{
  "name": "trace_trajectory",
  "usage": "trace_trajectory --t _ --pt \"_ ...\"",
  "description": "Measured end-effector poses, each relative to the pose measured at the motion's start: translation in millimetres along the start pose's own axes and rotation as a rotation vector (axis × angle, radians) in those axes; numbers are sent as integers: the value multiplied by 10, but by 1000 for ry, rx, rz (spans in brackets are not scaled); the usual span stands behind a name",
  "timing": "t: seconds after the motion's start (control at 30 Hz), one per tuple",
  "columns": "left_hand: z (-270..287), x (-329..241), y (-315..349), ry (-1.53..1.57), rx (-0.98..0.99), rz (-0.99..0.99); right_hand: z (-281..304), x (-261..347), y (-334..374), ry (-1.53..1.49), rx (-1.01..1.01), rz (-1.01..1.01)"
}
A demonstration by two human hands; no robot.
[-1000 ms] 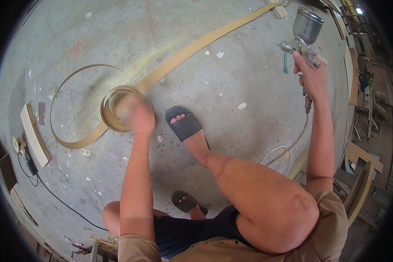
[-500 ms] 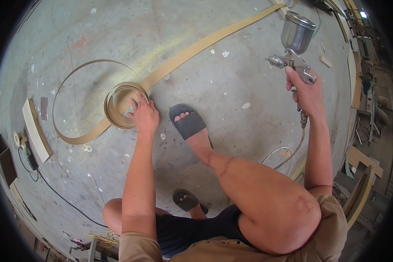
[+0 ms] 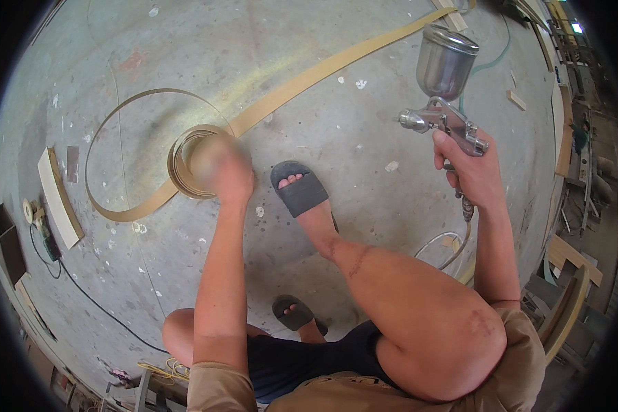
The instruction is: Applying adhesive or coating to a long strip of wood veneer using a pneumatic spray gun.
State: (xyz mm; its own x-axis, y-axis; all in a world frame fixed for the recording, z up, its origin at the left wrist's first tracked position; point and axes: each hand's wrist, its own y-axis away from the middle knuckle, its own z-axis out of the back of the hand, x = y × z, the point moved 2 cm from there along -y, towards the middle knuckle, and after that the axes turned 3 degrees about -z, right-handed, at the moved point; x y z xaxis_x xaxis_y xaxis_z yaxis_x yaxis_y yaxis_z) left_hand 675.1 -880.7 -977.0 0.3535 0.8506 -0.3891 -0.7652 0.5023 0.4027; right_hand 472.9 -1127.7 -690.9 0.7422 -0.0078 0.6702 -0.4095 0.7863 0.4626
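Observation:
A coiled roll of tan edge banding (image 3: 178,172) stands on the concrete floor. My left hand (image 3: 230,172) is at its right side, the fingers smeared by blur, so their grip cannot be made out. One long strip (image 3: 323,65) runs from the roll to the far right, and a loose loop (image 3: 127,215) curls out to the left. Raised at the right, my right hand (image 3: 481,172) is closed round the handle of a metal spray gun (image 3: 453,127). Its silver cup (image 3: 446,65) sits on top, and the nozzle points left, toward the roll's side.
An air hose (image 3: 464,244) hangs from the gun's handle. My sandaled foot (image 3: 299,189) is between the roll and the gun. A corded power tool (image 3: 46,237) and a pale board (image 3: 58,199) lie at left. Wood scraps and a curved piece (image 3: 568,312) are at right.
The spray gun in my right hand has come left and a little nearer. My left hand remains at the roll, its fingers now blurred.

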Motion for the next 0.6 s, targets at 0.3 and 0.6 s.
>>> trace_trajectory --t 0.3,0.6 --pt "96 14 -33 130 80 44 291 -196 -100 -16 -196 3" --pt "642 183 84 588 -84 -45 58 -318 -42 -13 -150 38"
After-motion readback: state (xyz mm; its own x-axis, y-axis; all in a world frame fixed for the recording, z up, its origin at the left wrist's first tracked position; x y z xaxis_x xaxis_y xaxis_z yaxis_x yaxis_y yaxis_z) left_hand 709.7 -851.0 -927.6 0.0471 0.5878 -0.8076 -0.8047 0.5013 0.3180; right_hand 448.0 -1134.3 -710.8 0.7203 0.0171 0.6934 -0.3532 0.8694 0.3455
